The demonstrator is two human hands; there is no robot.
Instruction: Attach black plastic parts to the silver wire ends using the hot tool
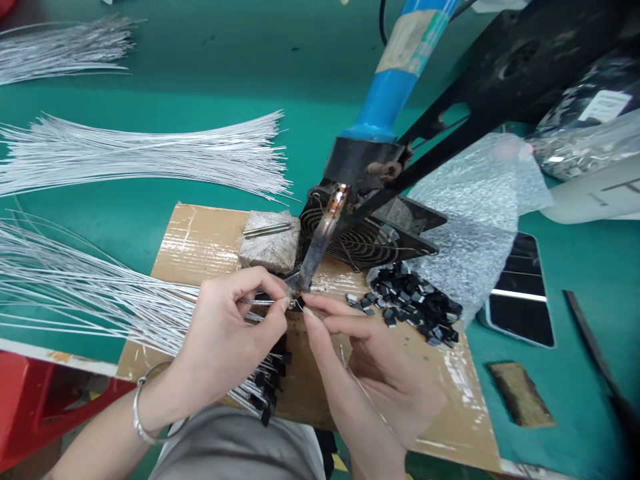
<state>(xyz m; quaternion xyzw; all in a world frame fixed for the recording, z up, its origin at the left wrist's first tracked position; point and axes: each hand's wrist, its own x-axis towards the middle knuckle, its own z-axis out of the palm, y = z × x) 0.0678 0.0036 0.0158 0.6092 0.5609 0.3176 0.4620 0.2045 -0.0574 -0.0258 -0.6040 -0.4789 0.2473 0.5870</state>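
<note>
My left hand [225, 340] pinches a thin white wire [260, 302] between thumb and fingertips, its end beside a small black part [298, 302]. My right hand [370, 367] is closed on a thin strand of solder wire [367, 393], which trails down over the palm. The fingertips of both hands almost meet under the tip of a blue-handled soldering iron [320, 247], clamped pointing downward. Whether the tip touches the wire is hidden by the fingers. Below my left hand lie several white wires with black connectors [265, 390] on their ends.
Loose black connectors [415, 300] are heaped at right on the cardboard [195, 233], near a round black fan [360, 240]. White wire bundles [150, 153] lie at left. A grey block [270, 250] carries metal pins. A phone [523, 293] and brown pad [521, 393] sit at right.
</note>
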